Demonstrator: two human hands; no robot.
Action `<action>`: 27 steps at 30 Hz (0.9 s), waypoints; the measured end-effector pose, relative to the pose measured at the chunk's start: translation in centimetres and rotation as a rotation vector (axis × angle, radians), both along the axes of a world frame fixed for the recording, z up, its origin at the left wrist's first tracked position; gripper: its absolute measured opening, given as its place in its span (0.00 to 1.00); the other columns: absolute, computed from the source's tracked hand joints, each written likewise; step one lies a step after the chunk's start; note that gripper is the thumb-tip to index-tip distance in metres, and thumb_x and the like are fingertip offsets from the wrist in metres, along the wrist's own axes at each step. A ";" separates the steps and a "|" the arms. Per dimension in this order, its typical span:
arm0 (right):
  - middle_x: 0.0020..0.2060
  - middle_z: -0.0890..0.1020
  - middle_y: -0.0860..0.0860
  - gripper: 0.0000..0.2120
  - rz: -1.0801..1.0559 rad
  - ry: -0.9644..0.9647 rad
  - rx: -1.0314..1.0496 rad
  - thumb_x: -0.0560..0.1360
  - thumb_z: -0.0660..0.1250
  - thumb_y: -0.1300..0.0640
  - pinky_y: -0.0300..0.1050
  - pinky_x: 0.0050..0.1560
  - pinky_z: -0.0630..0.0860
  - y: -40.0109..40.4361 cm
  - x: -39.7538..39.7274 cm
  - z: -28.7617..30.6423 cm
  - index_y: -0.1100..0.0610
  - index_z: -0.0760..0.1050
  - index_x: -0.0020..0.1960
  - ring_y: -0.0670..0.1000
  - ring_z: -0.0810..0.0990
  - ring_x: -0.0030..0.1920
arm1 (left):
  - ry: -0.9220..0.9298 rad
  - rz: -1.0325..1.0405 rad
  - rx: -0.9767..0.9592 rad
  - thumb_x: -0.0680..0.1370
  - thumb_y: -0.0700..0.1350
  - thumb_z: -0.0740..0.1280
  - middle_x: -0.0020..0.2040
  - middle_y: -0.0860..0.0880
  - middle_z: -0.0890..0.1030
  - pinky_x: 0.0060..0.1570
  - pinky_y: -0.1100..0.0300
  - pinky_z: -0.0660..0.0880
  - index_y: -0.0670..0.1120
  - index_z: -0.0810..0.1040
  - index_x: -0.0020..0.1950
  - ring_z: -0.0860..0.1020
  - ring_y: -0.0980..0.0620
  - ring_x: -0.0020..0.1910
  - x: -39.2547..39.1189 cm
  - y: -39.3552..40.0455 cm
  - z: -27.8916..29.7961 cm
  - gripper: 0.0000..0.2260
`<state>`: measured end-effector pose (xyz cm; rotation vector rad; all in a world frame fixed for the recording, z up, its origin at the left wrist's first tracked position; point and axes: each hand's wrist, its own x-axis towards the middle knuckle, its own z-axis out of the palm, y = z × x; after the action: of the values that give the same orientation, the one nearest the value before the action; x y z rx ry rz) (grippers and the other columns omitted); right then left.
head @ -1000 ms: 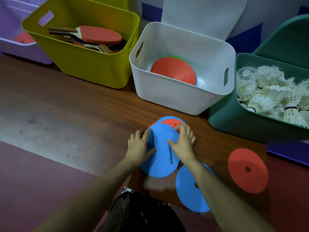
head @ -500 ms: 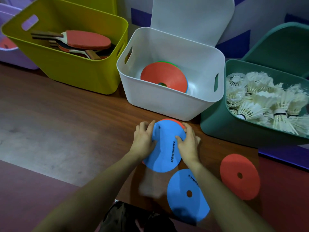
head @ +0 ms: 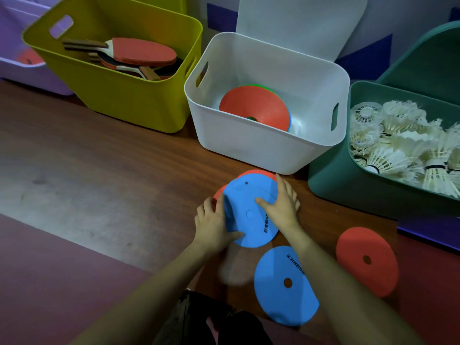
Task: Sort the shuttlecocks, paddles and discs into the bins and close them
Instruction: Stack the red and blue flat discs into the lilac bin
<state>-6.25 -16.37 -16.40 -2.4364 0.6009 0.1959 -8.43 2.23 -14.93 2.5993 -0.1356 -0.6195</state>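
Both hands are grasping a small stack of flat round foam discs, blue one on top (head: 249, 210), at centre frame; left hand (head: 214, 225) is pinching its lower-left edge, right hand (head: 281, 205) its right edge; the stack is lying flat, printed lettering running toward the white plastic bin (head: 249, 145) above.

Blue disc (head: 249, 210) tops a red-edged stack before the white bin (head: 261, 150); another blue disc (head: 283, 285) and a red disc (head: 366, 260) lie apart.
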 end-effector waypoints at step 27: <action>0.66 0.63 0.53 0.36 0.229 0.160 -0.023 0.69 0.73 0.48 0.48 0.68 0.55 2.3 -0.3 1.8 0.51 0.61 0.72 0.55 0.61 0.66 | -0.093 -0.013 -0.148 0.78 0.54 0.62 0.77 0.48 0.51 0.70 0.48 0.53 0.48 0.50 0.77 0.52 0.44 0.73 1.0 1.1 -0.9 0.32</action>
<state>-6.56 -14.02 -14.60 -2.5258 0.3912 0.4835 -7.44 3.32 -15.82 2.4854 -0.2200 -0.4750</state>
